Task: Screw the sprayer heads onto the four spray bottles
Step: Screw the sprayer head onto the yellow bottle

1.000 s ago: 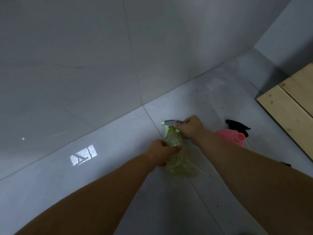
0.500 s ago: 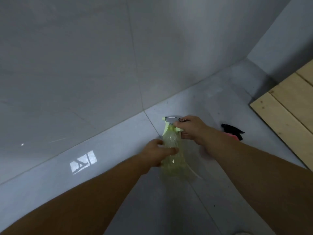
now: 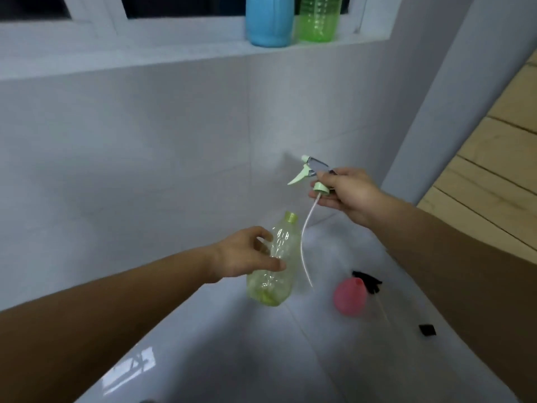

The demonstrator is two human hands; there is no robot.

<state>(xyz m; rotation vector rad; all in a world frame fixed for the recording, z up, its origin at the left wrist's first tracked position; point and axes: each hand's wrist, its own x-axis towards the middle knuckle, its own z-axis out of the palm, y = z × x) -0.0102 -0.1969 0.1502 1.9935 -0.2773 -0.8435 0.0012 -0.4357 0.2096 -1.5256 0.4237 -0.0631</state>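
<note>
At frame centre my left hand (image 3: 247, 254) grips the pale bottle (image 3: 274, 263) to steady it; above right, my right hand (image 3: 345, 193) pinches the sprayer head (image 3: 315, 175), its tube (image 3: 303, 245) dangling outside the neck.

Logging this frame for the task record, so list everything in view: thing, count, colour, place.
clear bottle: 1, pale yellow-green, held off the floor, neck open
sprayer head: 1, light green and grey, held up, dip tube outside the bottle
pink bottle: 1, pink, floor
black sprayer head: 1, black, beside the pink bottle
blue bottle: 1, blue, window sill
green bottle: 1, green, window sill
left hand: grips the clear bottle
right hand: grips the sprayer head
</note>
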